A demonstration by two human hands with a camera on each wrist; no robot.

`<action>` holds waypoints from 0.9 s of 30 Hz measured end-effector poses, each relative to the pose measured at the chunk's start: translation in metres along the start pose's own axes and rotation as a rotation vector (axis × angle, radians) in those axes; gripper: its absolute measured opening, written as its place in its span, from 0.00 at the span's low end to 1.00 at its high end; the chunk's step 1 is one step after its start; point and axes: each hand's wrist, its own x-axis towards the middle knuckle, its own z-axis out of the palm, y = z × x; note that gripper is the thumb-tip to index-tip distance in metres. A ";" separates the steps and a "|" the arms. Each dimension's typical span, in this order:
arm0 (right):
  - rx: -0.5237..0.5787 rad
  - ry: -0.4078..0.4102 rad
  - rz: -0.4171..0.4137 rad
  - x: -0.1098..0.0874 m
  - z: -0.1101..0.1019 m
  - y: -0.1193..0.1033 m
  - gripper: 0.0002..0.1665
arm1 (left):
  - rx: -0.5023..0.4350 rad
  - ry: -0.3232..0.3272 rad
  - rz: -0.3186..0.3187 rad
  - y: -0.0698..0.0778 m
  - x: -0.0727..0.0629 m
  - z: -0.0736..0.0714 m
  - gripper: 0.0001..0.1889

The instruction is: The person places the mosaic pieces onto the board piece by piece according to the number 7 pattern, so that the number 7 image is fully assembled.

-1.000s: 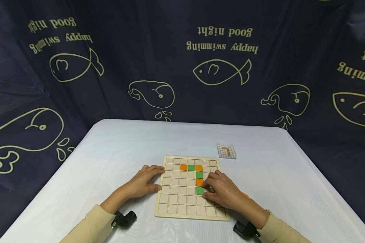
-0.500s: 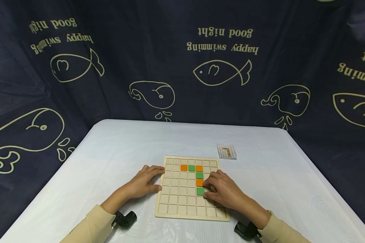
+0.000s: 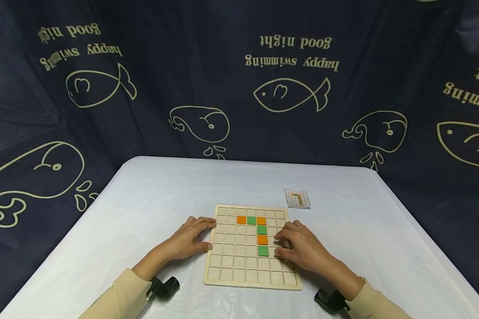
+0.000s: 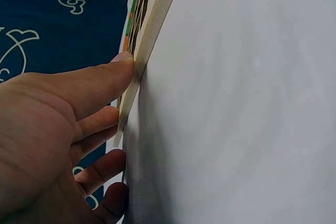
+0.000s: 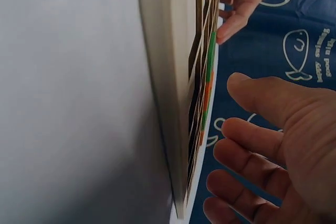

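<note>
A wooden grid board (image 3: 251,285) lies on the white table, with orange and green square tiles set in its cells. Three tiles run along an upper row, beginning with an orange tile (image 3: 241,220); a column drops from the row's right end to a green tile (image 3: 263,250). My left hand (image 3: 185,239) rests against the board's left edge, thumb (image 4: 123,64) on the rim in the left wrist view. Over the board's right side is my right hand (image 3: 301,243), fingers loosely bent and apart. Nothing shows between them in the right wrist view.
A small card (image 3: 297,199) printed with a coloured grid pattern lies beyond the board's upper right corner. Behind the table hangs a dark blue cloth (image 3: 239,88) with fish and whale drawings. Black wrist cameras sit near both cuffs.
My right hand has drawn back to the right, away from the orange and green tiles in the column, which now show fully. My left hand and the board have stayed put.
</note>
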 end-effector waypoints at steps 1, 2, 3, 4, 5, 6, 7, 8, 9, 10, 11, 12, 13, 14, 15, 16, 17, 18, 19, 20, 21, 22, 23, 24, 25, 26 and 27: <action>-0.002 0.002 0.009 -0.001 -0.001 0.001 0.16 | 0.001 0.000 0.000 0.000 0.000 0.000 0.30; -0.005 0.006 0.015 -0.001 -0.002 0.002 0.16 | 0.000 -0.001 -0.001 0.000 0.000 0.000 0.30; -0.005 0.011 0.019 -0.002 -0.002 0.003 0.16 | 0.000 -0.002 -0.001 0.000 0.000 0.000 0.30; -0.006 0.016 0.023 -0.003 -0.003 0.005 0.16 | -0.002 -0.002 -0.002 0.000 0.000 0.000 0.30; -0.009 0.021 0.025 -0.004 -0.003 0.006 0.16 | -0.001 -0.003 -0.002 0.000 0.000 0.000 0.30; -0.009 0.027 0.028 -0.005 -0.004 0.008 0.16 | -0.002 -0.004 -0.003 0.000 0.000 0.000 0.30; -0.008 0.032 0.032 -0.006 -0.004 0.009 0.16 | -0.003 -0.005 -0.004 0.000 0.000 0.000 0.30; -0.009 0.037 0.035 -0.007 -0.005 0.010 0.16 | -0.004 -0.006 -0.005 0.001 0.000 0.000 0.30; -0.007 0.039 0.041 -0.007 -0.005 0.012 0.16 | -0.004 -0.005 -0.006 0.001 0.000 0.000 0.30; -0.006 0.041 0.047 -0.008 -0.005 0.013 0.16 | -0.004 -0.006 -0.007 0.001 0.000 0.000 0.30; -0.006 0.043 0.051 -0.009 -0.006 0.014 0.16 | -0.003 -0.006 -0.007 0.001 0.000 0.000 0.30; -0.005 0.044 0.057 -0.010 -0.006 0.016 0.16 | -0.002 -0.007 -0.007 0.001 0.000 0.000 0.30; -0.004 0.045 0.063 -0.010 -0.007 0.017 0.16 | -0.003 -0.007 -0.007 0.001 0.000 0.000 0.30; -0.002 0.045 0.068 -0.011 -0.008 0.019 0.16 | -0.004 -0.007 -0.008 0.001 0.000 0.000 0.30; -0.001 0.048 0.072 -0.012 -0.008 0.020 0.16 | -0.003 -0.008 -0.007 0.001 0.000 0.000 0.30; -0.001 0.052 0.074 -0.013 -0.009 0.022 0.16 | -0.004 -0.009 -0.007 0.001 0.000 0.000 0.30; -0.004 0.055 0.077 -0.014 -0.010 0.023 0.16 | -0.005 -0.010 -0.006 0.001 0.000 0.000 0.30; -0.004 0.059 0.081 -0.015 -0.011 0.025 0.16 | -0.006 -0.010 -0.005 0.001 0.000 -0.001 0.30; -0.006 0.064 0.084 -0.016 -0.012 0.026 0.16 | -0.008 -0.011 -0.005 0.001 0.000 -0.001 0.30; -0.008 0.067 0.088 -0.017 -0.013 0.028 0.16 | -0.010 -0.012 -0.005 0.001 0.000 -0.001 0.30; -0.011 0.071 0.090 -0.019 -0.013 0.030 0.15 | -0.010 -0.012 -0.005 0.001 0.000 -0.001 0.30; -0.013 0.075 0.094 -0.020 -0.014 0.031 0.15 | -0.011 -0.012 -0.005 0.001 0.000 -0.001 0.30; -0.013 0.077 0.098 -0.021 -0.014 0.033 0.15 | -0.011 -0.012 -0.005 0.000 0.000 -0.001 0.30; -0.010 0.078 0.101 -0.023 -0.015 0.034 0.15 | -0.011 -0.012 -0.005 0.000 0.000 -0.001 0.30; -0.008 0.080 0.107 -0.024 -0.015 0.036 0.14 | -0.012 -0.012 -0.006 0.000 0.000 -0.001 0.30; -0.008 0.080 0.113 -0.026 -0.016 0.037 0.14 | -0.012 -0.012 -0.006 0.000 0.000 0.000 0.30; -0.007 0.081 0.118 -0.028 -0.016 0.038 0.14 | -0.012 -0.012 -0.006 0.000 0.000 0.000 0.30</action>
